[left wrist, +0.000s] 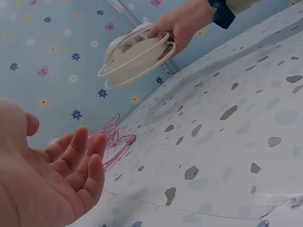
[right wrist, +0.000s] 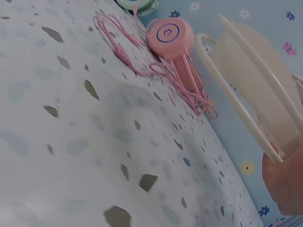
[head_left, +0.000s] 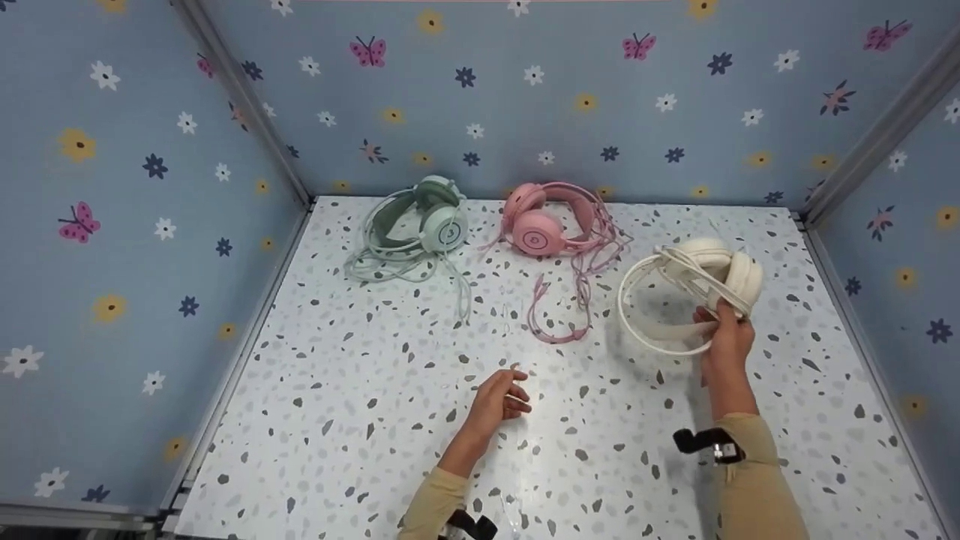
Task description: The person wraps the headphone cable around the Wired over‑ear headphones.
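Note:
My right hand grips a pair of white headphones near one ear cup, holding them above the right part of the table. Their cable is looped across the ear cups, and the headband shows large in the right wrist view. My left hand is over the front middle of the table with loosely bent fingers and nothing in it; the left wrist view shows its palm and fingers. Pink headphones lie at the back middle, their pink cable trailing toward the front. Green headphones lie to their left.
The speckled white table is enclosed by blue flowered panels at the back, left and right. The green cable spreads in front of its headphones. Dark straps with cameras sit on both wrists.

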{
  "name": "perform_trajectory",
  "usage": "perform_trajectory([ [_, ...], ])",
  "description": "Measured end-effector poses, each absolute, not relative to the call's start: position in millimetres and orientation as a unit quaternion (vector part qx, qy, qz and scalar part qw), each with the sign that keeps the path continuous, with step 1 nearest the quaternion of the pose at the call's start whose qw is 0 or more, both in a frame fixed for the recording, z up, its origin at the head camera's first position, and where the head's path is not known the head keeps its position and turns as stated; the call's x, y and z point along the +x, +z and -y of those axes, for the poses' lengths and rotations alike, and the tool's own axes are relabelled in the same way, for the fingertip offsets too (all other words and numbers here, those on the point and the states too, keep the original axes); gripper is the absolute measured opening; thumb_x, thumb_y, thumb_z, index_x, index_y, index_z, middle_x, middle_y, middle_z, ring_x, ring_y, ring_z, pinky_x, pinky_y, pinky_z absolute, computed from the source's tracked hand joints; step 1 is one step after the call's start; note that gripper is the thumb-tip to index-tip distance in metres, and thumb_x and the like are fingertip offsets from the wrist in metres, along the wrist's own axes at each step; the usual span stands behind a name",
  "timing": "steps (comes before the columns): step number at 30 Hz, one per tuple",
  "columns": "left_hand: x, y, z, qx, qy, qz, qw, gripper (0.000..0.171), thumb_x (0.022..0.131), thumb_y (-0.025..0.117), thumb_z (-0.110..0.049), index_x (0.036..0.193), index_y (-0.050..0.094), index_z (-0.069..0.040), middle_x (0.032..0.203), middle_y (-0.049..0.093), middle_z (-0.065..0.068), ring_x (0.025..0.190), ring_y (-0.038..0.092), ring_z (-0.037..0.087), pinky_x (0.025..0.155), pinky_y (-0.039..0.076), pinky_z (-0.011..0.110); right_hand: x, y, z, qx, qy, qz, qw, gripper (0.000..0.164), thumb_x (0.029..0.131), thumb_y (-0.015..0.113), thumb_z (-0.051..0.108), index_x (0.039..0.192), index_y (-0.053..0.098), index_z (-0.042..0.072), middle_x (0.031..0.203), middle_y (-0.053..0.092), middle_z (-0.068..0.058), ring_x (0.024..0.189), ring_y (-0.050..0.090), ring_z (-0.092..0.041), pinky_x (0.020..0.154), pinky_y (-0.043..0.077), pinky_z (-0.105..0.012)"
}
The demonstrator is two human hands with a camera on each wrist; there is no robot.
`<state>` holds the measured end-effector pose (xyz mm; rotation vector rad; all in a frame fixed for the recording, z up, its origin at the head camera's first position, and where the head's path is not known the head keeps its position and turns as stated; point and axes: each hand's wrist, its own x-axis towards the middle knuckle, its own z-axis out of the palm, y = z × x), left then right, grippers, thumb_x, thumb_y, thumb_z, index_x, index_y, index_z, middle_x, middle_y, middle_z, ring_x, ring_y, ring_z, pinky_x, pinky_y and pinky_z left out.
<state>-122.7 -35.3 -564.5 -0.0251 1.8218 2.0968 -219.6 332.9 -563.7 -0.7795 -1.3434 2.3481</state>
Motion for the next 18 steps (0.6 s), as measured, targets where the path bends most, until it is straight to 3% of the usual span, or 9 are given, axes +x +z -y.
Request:
perform_trajectory([
  [11,-119.7,-557.2,34.8,-0.013,0.735,-0.655,0.174,0.039,0.107,0.032,-0.020,0.119,0.055,0.010,0.099,0.057,0.033,0.093,0.062,0.047,0.083,0.049,0.055,-278.4,-561.7,-396.0,-0.333,0.796,0.493,0.113,0.028,0.096,0.058,0.031,0.117,0.049,0.014,0.105,0.048,-0.003,0.084,0.046,-0.011,0.065,0.040,-0.021],
  [14,-118.6,-558.2,35.4,-0.018,0.735,-0.654,0.177,0.039,0.107,0.032,-0.020,0.119,0.055,0.010,0.098,0.057,0.033,0.093,0.062,0.047,0.083,0.049,0.054,-285.1,-567.5,-403.8,-0.356,0.786,0.497,0.089,0.040,0.097,0.056,0.032,0.132,0.044,0.015,0.117,0.046,0.000,0.097,0.045,-0.008,0.074,0.040,-0.020],
  [18,-117.8,-559.9,35.0,-0.025,0.737,-0.650,0.182,0.038,0.107,0.033,-0.020,0.118,0.056,0.008,0.096,0.059,0.030,0.092,0.063,0.045,0.080,0.051,0.050,-290.6,-576.6,-409.4,-0.373,0.773,0.509,0.057,0.062,0.098,0.054,0.034,0.151,0.026,0.017,0.139,0.036,0.005,0.118,0.038,-0.007,0.089,0.035,-0.019],
])
